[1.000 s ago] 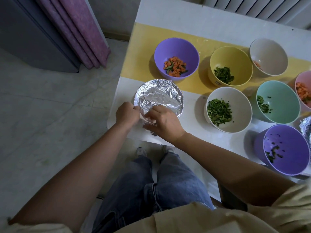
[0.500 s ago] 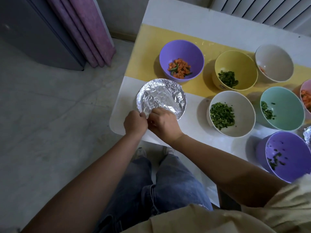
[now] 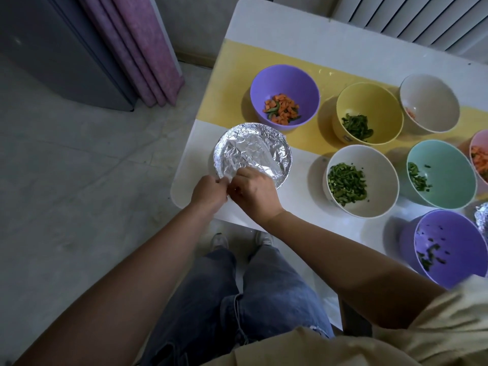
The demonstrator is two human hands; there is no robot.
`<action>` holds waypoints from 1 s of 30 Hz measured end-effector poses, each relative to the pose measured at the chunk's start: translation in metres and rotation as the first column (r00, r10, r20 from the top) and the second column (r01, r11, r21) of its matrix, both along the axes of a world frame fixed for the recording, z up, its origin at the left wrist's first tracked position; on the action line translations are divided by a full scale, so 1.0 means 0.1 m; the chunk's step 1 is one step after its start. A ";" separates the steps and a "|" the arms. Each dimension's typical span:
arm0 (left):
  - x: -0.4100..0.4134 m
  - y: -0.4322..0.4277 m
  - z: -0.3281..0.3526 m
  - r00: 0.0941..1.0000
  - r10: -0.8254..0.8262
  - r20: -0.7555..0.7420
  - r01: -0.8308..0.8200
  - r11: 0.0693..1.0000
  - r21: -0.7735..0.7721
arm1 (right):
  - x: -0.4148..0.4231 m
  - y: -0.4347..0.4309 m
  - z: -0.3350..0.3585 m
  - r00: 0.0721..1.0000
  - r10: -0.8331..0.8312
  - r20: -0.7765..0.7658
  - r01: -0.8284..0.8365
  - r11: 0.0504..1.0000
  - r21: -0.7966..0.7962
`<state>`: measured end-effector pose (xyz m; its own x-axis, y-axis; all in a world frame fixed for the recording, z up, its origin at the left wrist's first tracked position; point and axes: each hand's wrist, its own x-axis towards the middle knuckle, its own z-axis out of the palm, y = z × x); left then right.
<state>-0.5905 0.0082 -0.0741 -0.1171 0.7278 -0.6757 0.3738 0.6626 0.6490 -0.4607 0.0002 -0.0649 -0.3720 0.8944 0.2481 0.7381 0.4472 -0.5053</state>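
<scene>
While your left hand (image 3: pixel 208 191) and right hand (image 3: pixel 254 191) pinch the near edge of the round bowl wrapped in crinkled silver foil (image 3: pixel 253 151), just beyond your knuckles, tuck that edge tight under the rim, working sideways in small presses.

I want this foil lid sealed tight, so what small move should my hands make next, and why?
Probably fold the pinched flap down and press it against the near rim. Both the left hand and right hand pinch the foil at its near edge, where it looks loose and lifted, while the far edge already looks crimped round.
</scene>
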 end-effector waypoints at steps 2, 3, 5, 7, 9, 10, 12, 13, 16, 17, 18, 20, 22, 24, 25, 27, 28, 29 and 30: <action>-0.02 0.01 0.00 1.000 0.008 -0.020 -0.008 1.000 0.025 | -0.02 -0.01 0.00 1.000 -0.002 0.000 0.002 1.000 -0.009; -0.04 0.03 0.00 0.999 0.010 -0.042 -0.009 0.999 0.036 | -0.02 -0.01 0.00 1.000 -0.002 0.001 0.002 1.000 -0.009; -0.07 0.09 0.00 0.996 0.008 -0.089 -0.004 0.999 0.054 | 0.02 -0.01 0.01 1.000 0.011 0.015 -0.010 1.000 -0.026; -0.12 0.16 -0.04 0.992 0.004 -0.124 0.005 0.997 0.073 | 0.12 -0.04 0.02 0.998 0.044 0.050 -0.042 0.998 -0.036; -0.17 0.21 -0.11 0.988 0.005 -0.153 0.011 0.995 0.097 | 0.20 -0.09 0.02 0.994 0.067 0.089 -0.066 0.998 -0.012; -0.17 0.23 -0.12 0.988 0.019 -0.155 -0.002 0.994 0.110 | 0.22 -0.10 0.01 0.993 0.062 0.096 -0.062 0.998 -0.006; -0.09 0.19 0.03 0.986 0.118 -0.116 -0.105 0.988 0.113 | 0.20 -0.08 -0.01 0.995 0.042 0.088 -0.040 0.999 -0.023; -0.03 0.14 0.12 0.977 0.193 -0.087 -0.184 0.978 0.103 | 0.17 -0.06 -0.02 0.996 0.039 0.084 -0.036 0.999 -0.030; 0.12 -0.03 0.17 0.963 0.269 -0.029 -0.268 0.963 0.021 | 0.08 -0.03 -0.04 0.996 0.040 0.079 -0.038 0.999 -0.027; 0.15 -0.08 0.14 0.962 0.270 0.026 -0.270 0.963 -0.001 | 0.06 -0.03 -0.04 0.996 0.039 0.075 -0.037 0.999 -0.029; 0.17 -0.11 0.08 0.956 0.286 0.069 -0.286 0.958 -0.002 | 0.05 -0.03 -0.04 0.997 0.038 0.069 -0.036 0.999 -0.031; 0.15 -0.10 -0.10 0.944 0.315 0.099 -0.316 0.949 -0.010 | 0.03 -0.03 -0.03 0.997 0.028 0.066 -0.026 0.999 -0.042; 0.15 -0.07 0.00 0.941 0.321 0.108 -0.318 0.947 -0.042 | 0.02 -0.02 -0.02 0.998 0.020 0.067 -0.017 0.999 -0.039; 0.17 -0.06 0.14 0.943 0.309 0.125 -0.302 0.950 -0.074 | 0.01 -0.02 -0.02 0.998 0.020 0.059 -0.018 1.000 -0.025; 0.17 -0.05 0.16 0.944 0.303 0.132 -0.294 0.952 -0.083 | 0.01 -0.02 -0.02 0.999 0.022 0.050 -0.021 1.000 -0.019; 0.14 -0.03 0.13 0.947 0.290 0.140 -0.280 0.956 -0.088 | 0.02 -0.02 -0.02 0.999 0.025 0.033 -0.025 1.000 -0.013; 0.13 -0.01 0.13 0.951 0.276 0.139 -0.265 0.960 -0.091 | 0.02 -0.02 -0.02 0.999 0.027 0.030 -0.027 1.000 -0.016; 0.12 0.00 0.14 0.959 0.253 0.128 -0.242 0.966 -0.092 | 0.02 -0.02 -0.02 0.999 0.028 0.028 -0.027 0.999 -0.025; 0.10 0.00 0.15 0.966 0.232 0.117 -0.223 0.971 -0.085 | 0.02 -0.02 -0.03 0.999 0.026 0.023 -0.025 0.999 -0.032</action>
